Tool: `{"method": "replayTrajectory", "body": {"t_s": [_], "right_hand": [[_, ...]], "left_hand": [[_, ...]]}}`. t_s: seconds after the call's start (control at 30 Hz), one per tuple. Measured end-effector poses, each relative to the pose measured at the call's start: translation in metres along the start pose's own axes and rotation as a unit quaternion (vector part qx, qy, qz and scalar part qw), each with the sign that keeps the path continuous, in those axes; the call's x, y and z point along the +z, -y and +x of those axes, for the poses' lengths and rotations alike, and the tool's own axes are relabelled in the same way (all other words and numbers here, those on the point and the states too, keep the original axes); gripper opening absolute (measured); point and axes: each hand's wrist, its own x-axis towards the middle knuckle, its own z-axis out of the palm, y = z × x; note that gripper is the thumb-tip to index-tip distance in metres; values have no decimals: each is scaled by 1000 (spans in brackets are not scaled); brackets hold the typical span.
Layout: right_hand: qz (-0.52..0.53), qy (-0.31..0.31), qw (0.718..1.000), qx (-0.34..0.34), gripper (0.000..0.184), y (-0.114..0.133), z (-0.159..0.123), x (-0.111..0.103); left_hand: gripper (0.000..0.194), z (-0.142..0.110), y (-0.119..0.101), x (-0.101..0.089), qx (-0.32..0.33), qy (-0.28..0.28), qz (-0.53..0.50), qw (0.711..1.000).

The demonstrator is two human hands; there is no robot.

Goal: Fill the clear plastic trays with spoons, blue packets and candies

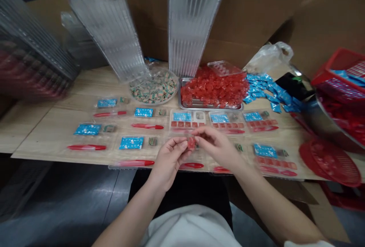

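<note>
In front of me, a small red translucent plastic piece (pixel 191 143) sits between the fingertips of both hands. My left hand (pixel 167 159) pinches it from the left with thumb and forefinger. From the other side, the bent fingers of my right hand (pixel 217 145) close on its edge. Below and around the hands lie clear plastic trays holding a blue packet (pixel 182 116), a small green-and-tan packet (pixel 152 141) and a red pen-shaped stick (pixel 192 165). Some trays further right also hold a row of red cubes (pixel 276 162). My hands partly cover the middle trays.
Behind the trays stand a round dish (pixel 176 91) of small packets and a metal tray (pixel 182 106) heaped with red pieces. Stacked clear trays (pixel 185 22) rise at the back. Blue packets (pixel 268 91), a metal bowl (pixel 322 121) and red baskets (pixel 352 171) occupy the right.
</note>
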Motion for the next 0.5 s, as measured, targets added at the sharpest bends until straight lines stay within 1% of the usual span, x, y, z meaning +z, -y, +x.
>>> {"method": "replayTrajectory", "body": {"t_s": [0.03, 0.1, 0.17, 0.23, 0.3, 0.4, 0.5], "right_hand": [[-52, -26, 997, -45, 15, 0, -8, 4], [-126, -50, 984, -116, 18, -2, -22, 14], [-153, -64, 975, -144, 18, -7, -29, 23], [-166, -92, 972, -137, 18, -11, -29, 30], [-172, -111, 970, -128, 17, -12, -25, 32], [-165, -165, 965, -119, 16, -7, -22, 30], [-161, -194, 963, -92, 15, -4, -26, 23]], "left_hand": [[19, -2, 3, 0, 10, -17, -11, 1000], [19, -5, 10, 2, 24, -37, -25, 999], [17, -7, 15, 4, 22, -50, -40, 998], [11, -8, 18, 7, -2, -66, -84, 994], [6, -6, 16, 10, -48, -80, -154, 984], [19, -1, 7, 13, -95, -89, -249, 960], [22, 6, -6, 13, -105, -78, -276, 952]]}}
